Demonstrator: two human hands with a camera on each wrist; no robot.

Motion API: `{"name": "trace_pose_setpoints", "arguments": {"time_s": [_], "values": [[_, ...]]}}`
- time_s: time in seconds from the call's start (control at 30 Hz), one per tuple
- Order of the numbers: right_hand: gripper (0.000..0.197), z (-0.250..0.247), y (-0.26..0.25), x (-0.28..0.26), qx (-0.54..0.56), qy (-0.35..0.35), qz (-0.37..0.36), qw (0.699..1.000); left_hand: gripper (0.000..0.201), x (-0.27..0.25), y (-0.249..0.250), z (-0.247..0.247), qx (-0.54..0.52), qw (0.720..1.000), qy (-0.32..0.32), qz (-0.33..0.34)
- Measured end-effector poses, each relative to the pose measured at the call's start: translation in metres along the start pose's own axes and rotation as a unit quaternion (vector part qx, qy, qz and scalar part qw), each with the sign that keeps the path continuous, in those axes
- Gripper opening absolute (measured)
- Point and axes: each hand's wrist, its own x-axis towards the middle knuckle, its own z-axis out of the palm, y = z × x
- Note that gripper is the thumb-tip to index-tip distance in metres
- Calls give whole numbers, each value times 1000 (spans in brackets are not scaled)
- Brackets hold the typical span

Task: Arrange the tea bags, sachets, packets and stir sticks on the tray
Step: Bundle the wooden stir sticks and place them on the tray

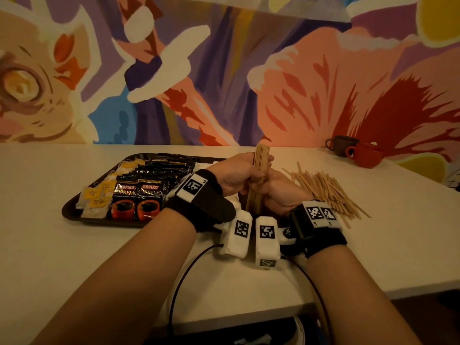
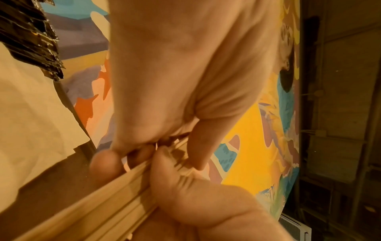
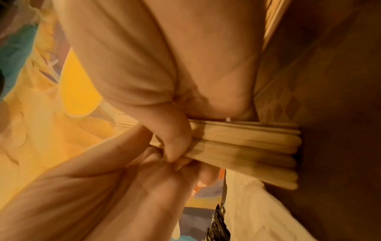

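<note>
A bundle of wooden stir sticks [image 1: 260,160] stands upright over the right part of the dark tray [image 1: 72,210], its lower ends on the tray. My left hand [image 1: 239,174] grips the bundle high up and my right hand [image 1: 271,191] grips it lower down. The wrist views show the sticks [image 2: 115,195] [image 3: 237,146] pinched between fingers of both hands. On the tray lie rows of black coffee packets [image 1: 135,197], yellow-tagged tea bags [image 1: 95,197] and white sachets [image 1: 119,168]. A loose heap of stir sticks [image 1: 326,189] lies on the table to the right.
A dark mug [image 1: 342,145] and a red cup [image 1: 366,155] stand at the table's far right against the painted wall. Cables [image 1: 184,275] run from my wrist cameras over the table's near edge.
</note>
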Motion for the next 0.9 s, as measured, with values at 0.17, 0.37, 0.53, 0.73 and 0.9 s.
{"name": "trace_pose_setpoints", "arguments": {"time_s": [0.17,0.37,0.53,0.73,0.9], "values": [[46,1,0,-1,30,1,-13,999,39,-2,0,1,2,1000,3,-9],[48,-4,0,0,4,-2,14,1000,29,-8,6,-6,86,996,-7,-35],[49,-8,1,-1,5,-9,36,999,29,-10,10,-13,144,988,26,-52],[50,-11,0,-4,21,-53,44,997,23,-6,10,-13,234,968,56,-78],[55,-13,-2,-5,-21,-33,34,999,12,1,4,-5,223,968,103,-53]]}}
